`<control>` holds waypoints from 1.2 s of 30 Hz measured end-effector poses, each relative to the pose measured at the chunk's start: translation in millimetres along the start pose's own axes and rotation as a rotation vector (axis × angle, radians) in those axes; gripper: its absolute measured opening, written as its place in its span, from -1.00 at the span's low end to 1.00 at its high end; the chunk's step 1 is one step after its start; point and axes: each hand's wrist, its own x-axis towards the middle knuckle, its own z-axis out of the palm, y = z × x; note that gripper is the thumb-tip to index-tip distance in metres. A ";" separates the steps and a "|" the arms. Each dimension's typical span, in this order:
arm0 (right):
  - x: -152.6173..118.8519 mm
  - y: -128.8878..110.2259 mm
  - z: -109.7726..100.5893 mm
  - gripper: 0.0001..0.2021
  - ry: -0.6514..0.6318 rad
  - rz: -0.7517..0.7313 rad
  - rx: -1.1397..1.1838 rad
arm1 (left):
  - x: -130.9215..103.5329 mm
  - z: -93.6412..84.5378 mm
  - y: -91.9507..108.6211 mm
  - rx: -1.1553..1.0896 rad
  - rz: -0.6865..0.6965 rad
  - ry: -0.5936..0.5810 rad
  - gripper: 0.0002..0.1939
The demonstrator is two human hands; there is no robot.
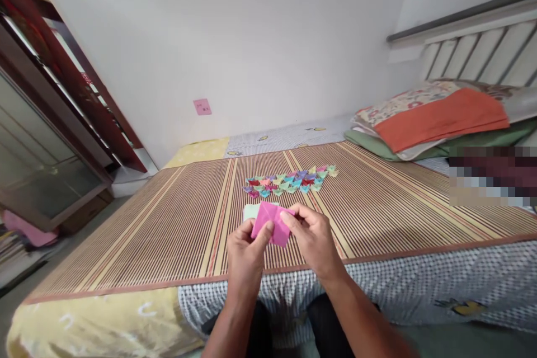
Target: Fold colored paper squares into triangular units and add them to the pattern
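Observation:
A piece of pink paper [265,217] with creases is held up between both hands over the near part of the striped mat. My left hand [247,249] grips its lower left side, thumb on the front face. At the right side, my right hand [312,235] pinches the paper between thumb and fingers. Partly hidden behind it lies pale green paper [250,211] on the mat. Beyond that, several small folded paper pieces [289,182] in many colours lie in close rows.
The striped mat [168,224] covers a bed with a checked and yellow sheet [104,319]. Folded bedding with an orange band [444,120] is piled at the right, near a white radiator [482,50]. A pink socket cover [202,107] is on the wall.

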 end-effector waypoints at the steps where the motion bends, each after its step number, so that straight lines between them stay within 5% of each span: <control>1: 6.4 2.7 2.8 -0.66 0.003 0.019 0.015 | 8.1 0.9 -3.2 -0.023 0.005 0.016 -0.72; 10: 14.0 20.1 5.9 -0.60 -0.051 0.138 0.095 | 25.3 -4.4 -26.7 -0.080 -0.056 0.024 -0.74; 16: 20.8 6.0 6.8 -0.77 -0.098 0.076 -0.075 | 19.5 -10.4 -21.5 0.083 -0.070 -0.029 -0.69; 27: 32.1 6.1 -1.3 -0.59 -0.138 0.121 -0.035 | 23.0 -14.1 -5.4 0.187 -0.101 -0.186 -0.46; 33: 34.2 8.4 -0.6 -0.58 -0.144 0.172 0.007 | 20.4 -23.2 3.2 0.069 -0.081 -0.114 -0.65; 36: 35.3 6.7 2.4 -0.59 -0.170 0.157 0.014 | 22.2 -26.5 7.8 0.114 -0.092 -0.230 -0.67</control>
